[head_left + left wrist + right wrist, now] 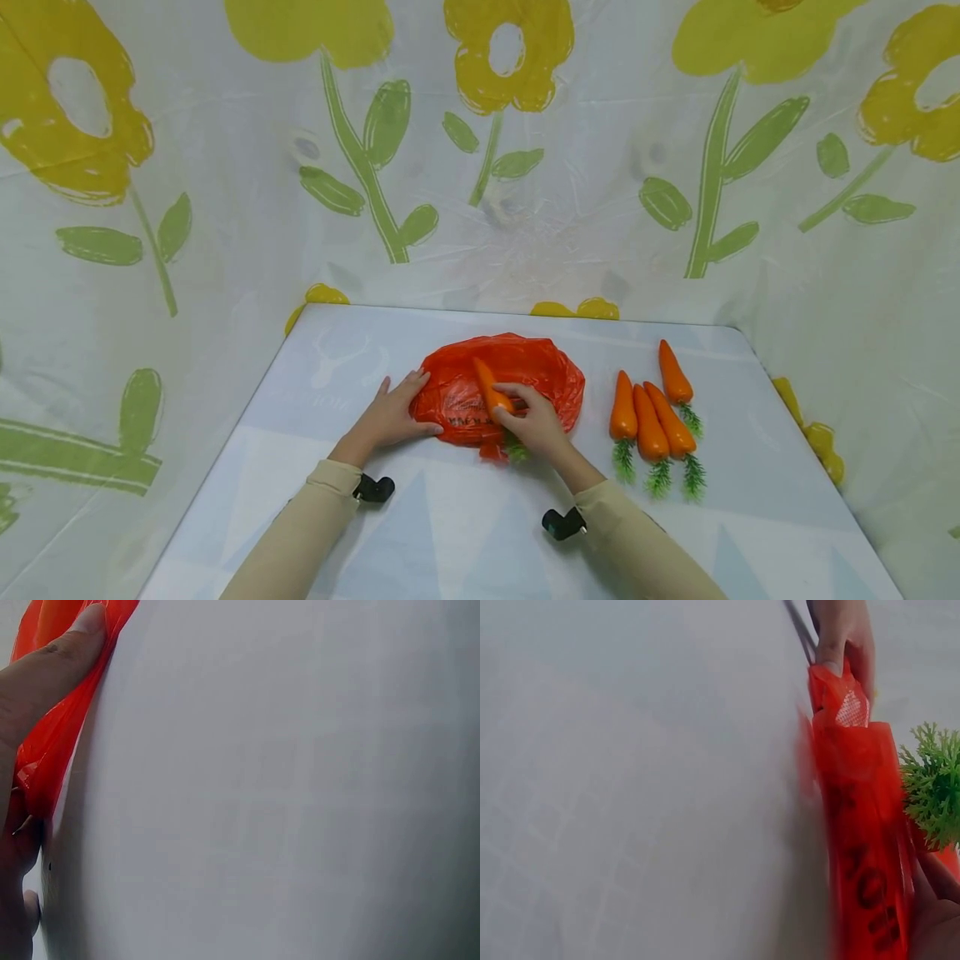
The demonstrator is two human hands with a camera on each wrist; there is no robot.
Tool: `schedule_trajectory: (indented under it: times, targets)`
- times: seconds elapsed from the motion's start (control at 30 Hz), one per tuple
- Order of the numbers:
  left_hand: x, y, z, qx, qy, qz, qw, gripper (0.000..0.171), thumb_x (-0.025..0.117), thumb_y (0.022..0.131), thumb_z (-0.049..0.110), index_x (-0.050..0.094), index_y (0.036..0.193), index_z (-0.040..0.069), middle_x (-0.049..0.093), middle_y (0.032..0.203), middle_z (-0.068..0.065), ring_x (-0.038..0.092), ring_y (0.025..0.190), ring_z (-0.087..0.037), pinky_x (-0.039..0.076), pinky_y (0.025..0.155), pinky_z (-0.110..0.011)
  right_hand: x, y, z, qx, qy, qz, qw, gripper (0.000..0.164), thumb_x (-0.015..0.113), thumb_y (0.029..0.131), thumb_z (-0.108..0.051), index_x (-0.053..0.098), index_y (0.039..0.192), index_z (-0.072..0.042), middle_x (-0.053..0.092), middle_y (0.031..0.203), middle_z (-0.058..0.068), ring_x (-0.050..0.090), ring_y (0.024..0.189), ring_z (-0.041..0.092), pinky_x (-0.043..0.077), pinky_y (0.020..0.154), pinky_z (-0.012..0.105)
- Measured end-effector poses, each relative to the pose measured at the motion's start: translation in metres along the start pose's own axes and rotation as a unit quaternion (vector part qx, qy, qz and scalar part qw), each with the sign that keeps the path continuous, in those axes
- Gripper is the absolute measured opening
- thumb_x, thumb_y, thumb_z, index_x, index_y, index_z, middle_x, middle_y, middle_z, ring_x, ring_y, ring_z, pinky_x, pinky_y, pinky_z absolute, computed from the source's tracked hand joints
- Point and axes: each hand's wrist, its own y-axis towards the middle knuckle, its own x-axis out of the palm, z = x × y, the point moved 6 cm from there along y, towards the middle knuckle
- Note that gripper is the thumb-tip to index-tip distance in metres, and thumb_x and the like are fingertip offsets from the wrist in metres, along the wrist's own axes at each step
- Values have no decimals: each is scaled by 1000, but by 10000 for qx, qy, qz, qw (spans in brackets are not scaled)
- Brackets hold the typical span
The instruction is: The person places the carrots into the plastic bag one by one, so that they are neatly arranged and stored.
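A red plastic bag (542, 367) lies spread on the table with its mouth open. My left hand (392, 414) holds the bag's left edge; in the left wrist view its thumb (56, 671) lies on the red plastic with fingers on the far side. Over the bag, my right hand (534, 423) grips an orange carrot (486, 382), its tip pointing away and its green leafy top (936, 784) towards me. Dark lettering shows on the bag (866, 855) in the right wrist view. Whether the carrot touches the bag's inside I cannot tell.
To the right of the bag lie several more carrots (651, 423) with green tops, three side by side and one carrot (673, 375) farther back. The pale table (480, 542) ends at a flower-patterned cloth (592, 208) hanging behind and at both sides.
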Motion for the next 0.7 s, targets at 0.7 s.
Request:
schedule_trajectory:
  times: [0.7]
  targets:
    - [1, 1, 1, 90, -36, 5, 10000, 107, 77, 80, 62, 33, 159, 4, 28, 165, -13, 24, 153, -34, 0, 123, -60, 28, 12, -7, -264, -39, -196, 9995, 39, 72, 96, -29, 66, 134, -26, 64, 125, 1, 58, 101, 21, 55, 86, 35]
